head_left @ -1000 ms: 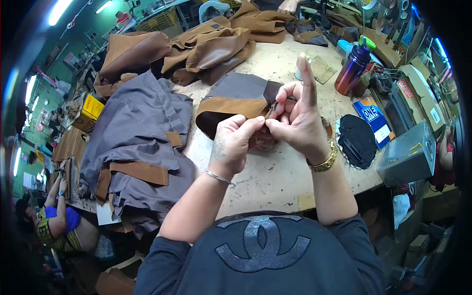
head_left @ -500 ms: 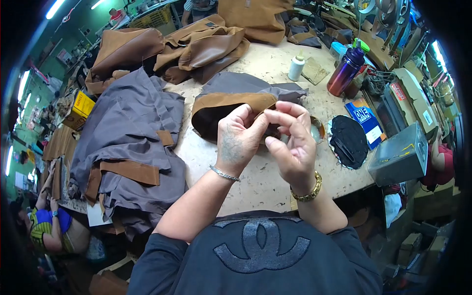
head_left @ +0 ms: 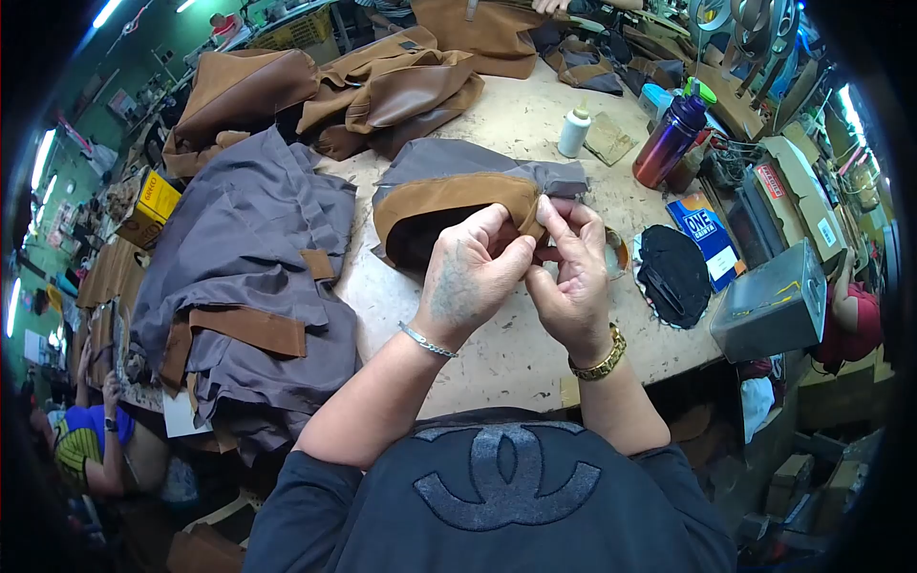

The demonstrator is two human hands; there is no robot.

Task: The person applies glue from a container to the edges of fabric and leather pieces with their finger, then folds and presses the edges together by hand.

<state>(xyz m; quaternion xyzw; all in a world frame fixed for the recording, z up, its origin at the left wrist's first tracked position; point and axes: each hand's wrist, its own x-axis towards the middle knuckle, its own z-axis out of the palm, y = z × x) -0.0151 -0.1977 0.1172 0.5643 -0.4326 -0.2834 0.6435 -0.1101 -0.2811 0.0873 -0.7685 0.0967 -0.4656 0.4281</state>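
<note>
Before me on the table lies a grey fabric piece [head_left: 458, 158] edged with a curved brown suede band [head_left: 449, 198], its opening dark inside. My left hand [head_left: 470, 277] pinches the band's edge near its right end, thumb against fingers. Close beside it, my right hand [head_left: 571, 258] grips the same edge between thumb and fingers, where the suede meets the grey cloth. The two thumbs almost touch. Part of a small round container [head_left: 616, 253] shows behind my right hand. The exact fold under my fingertips is hidden.
Left of me lies a heap of grey cloth [head_left: 253, 248] with brown strips. Brown leather pieces [head_left: 392, 91] are piled behind. To the right stand a white bottle [head_left: 574, 132], a purple-red flask [head_left: 669, 138], a black round piece [head_left: 676, 277] and a metal tin [head_left: 772, 301]. Other people work nearby.
My right hand's fingers have come in and closed on the band's edge. My left hand has turned slightly, and the band lies flatter. Another person's hand now shows at the table's far edge.
</note>
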